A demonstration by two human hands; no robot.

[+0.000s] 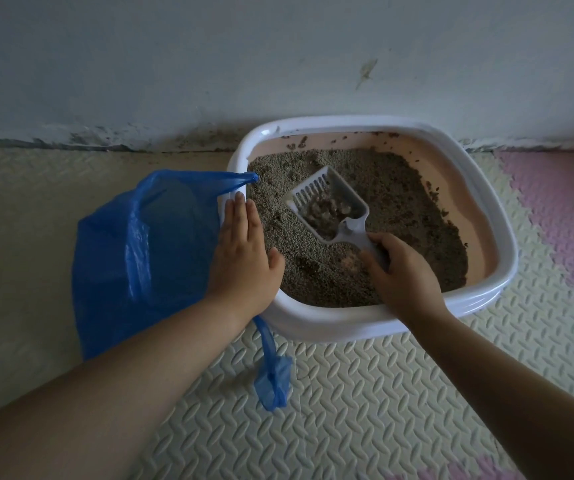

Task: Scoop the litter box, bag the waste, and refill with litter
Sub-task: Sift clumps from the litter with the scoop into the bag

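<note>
A white-rimmed litter box (493, 289) with a pink inside stands against the wall, holding grey-brown litter (399, 209). My right hand (403, 271) grips the handle of a pale slotted scoop (327, 206), which is held over the litter with clumps in its bowl. An open blue plastic bag (140, 258) hangs over the box's left rim. My left hand (244, 251) lies flat with straight fingers on that rim, pressing the bag's edge against it.
A worn pale wall (209, 64) runs right behind the box. The floor is cream textured foam mat (365, 410) with pink sections (562, 216) at the right. A blue bag tie (273, 379) dangles onto the mat near the box's front corner.
</note>
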